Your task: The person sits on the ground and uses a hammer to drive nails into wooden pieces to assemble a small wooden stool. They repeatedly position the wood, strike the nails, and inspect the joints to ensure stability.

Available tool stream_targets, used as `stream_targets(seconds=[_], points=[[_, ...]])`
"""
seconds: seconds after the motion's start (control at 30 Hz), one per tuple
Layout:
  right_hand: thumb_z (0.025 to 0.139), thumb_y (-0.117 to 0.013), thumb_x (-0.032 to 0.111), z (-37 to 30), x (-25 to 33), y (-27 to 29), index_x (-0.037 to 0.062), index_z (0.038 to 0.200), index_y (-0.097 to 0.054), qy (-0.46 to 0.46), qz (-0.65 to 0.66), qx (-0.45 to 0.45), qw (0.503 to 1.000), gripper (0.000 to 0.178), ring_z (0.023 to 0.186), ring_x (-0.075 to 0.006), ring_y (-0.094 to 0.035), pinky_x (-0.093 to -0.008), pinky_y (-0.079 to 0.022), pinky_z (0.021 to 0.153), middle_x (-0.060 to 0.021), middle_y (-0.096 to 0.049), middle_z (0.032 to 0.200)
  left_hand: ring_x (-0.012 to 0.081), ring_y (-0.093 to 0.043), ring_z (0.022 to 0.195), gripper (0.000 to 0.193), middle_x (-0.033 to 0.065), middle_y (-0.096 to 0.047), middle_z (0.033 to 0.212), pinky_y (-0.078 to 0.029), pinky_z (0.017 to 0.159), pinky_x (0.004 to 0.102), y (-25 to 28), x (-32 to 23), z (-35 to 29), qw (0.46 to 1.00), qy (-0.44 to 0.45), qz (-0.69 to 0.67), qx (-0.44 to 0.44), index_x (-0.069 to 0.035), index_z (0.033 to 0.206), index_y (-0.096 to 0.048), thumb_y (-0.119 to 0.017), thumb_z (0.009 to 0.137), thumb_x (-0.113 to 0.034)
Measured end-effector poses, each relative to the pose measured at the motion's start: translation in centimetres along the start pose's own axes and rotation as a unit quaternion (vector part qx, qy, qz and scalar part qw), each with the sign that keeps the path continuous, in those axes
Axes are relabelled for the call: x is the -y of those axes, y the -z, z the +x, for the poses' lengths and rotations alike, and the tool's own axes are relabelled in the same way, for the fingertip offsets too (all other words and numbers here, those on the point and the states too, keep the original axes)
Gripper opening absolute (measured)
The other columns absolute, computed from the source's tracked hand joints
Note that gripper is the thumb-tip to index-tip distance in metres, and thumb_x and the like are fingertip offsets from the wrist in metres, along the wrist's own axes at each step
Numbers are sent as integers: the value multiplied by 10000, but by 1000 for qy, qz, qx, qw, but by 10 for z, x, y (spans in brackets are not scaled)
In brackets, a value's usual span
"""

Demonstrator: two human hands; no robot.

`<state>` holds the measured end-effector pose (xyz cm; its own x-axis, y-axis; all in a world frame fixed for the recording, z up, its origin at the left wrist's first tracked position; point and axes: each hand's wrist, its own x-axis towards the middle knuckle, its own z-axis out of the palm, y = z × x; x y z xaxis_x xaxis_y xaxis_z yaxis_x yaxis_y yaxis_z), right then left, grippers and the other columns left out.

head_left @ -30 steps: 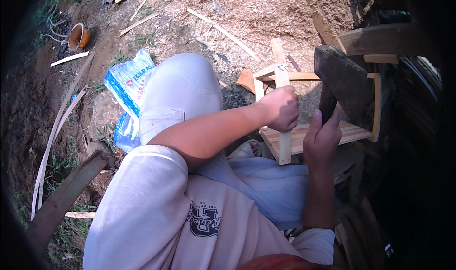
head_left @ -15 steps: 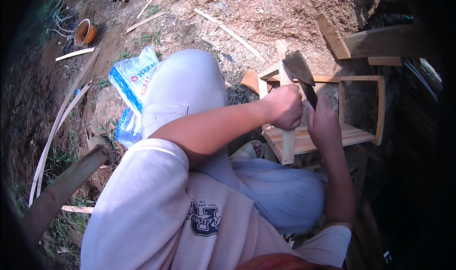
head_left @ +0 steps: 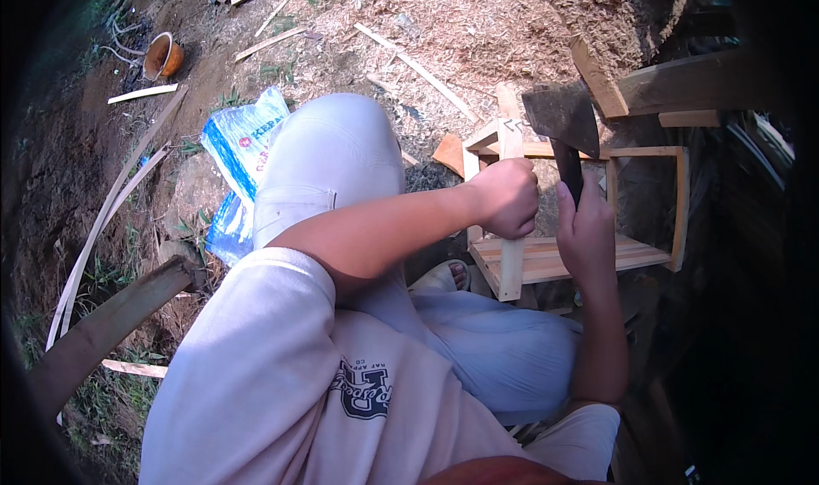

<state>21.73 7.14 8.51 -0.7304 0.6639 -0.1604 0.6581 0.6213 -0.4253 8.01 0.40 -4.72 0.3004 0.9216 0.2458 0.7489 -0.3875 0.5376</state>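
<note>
My left hand [head_left: 505, 197] is closed round a pale wooden slat [head_left: 512, 267] that stands along the left side of a small wooden frame. Dark pencil-like marks show on the slat above my fist. The frame [head_left: 681, 203] looks like a little chair, with a slatted panel [head_left: 554, 261] low down and thin rails around it. In my right hand [head_left: 587, 229] is a hatchet [head_left: 561, 120], gripped by its dark handle. Its broad dark blade is raised to the right of the slat's upper part, apart from the wood.
Wood shavings [head_left: 478, 33] cover the ground beyond, with loose strips [head_left: 418, 71] among them. A blue and white sack [head_left: 243, 144] lies left of my knee. An orange bucket [head_left: 166, 58] lies farther left. Beams [head_left: 682, 84] stand at the right; a curved board [head_left: 111, 314] is at the lower left.
My right hand has moved the hatchet right, away from the slat, and its blade has turned. My left hand keeps its grip on the slat.
</note>
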Motion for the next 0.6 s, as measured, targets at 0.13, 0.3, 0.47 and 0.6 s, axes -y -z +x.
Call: stream_targets(seconds=[0.13, 0.3, 0.47, 0.6], points=[[1084, -585, 229, 1, 21, 20, -48, 1211, -564, 36, 93, -80, 992, 306, 827, -517, -691, -566, -512, 698, -294, -695, 901, 330, -639, 681, 363, 113, -695, 657, -527, 779, 442, -2, 2, -2, 1000, 10, 8, 7, -94, 613, -737, -593, 805, -366], [1059, -626, 191, 12, -24, -19, -26, 1187, -560, 5, -46, 66, 997, 260, 877, -516, -703, -548, -539, 720, -313, -699, 916, 323, -626, 683, 337, 105, -655, 613, -527, 780, 433, 3, 0, -2, 1000, 3, -14, 1, -73, 573, -698, -618, 772, -334], [1064, -615, 192, 1, 6, 10, -35, 1266, -566, 38, 45, -56, 997, 308, 923, -506, -711, -547, -542, 732, -298, -706, 947, 322, -621, 681, 335, 107, -645, 605, -522, 794, 428, -2, 2, -3, 1000, 5, -19, -3, -75, 579, -701, -620, 771, -337], [1063, -615, 187, 7, -3, 1, -46, 1287, -549, 73, 24, -45, 996, 330, 925, -518, -702, -552, -543, 740, -309, -706, 968, 324, -621, 684, 329, 114, -640, 604, -525, 778, 425, -1, 1, -2, 1000, -5, -6, -13, -78, 576, -699, -625, 767, -335]])
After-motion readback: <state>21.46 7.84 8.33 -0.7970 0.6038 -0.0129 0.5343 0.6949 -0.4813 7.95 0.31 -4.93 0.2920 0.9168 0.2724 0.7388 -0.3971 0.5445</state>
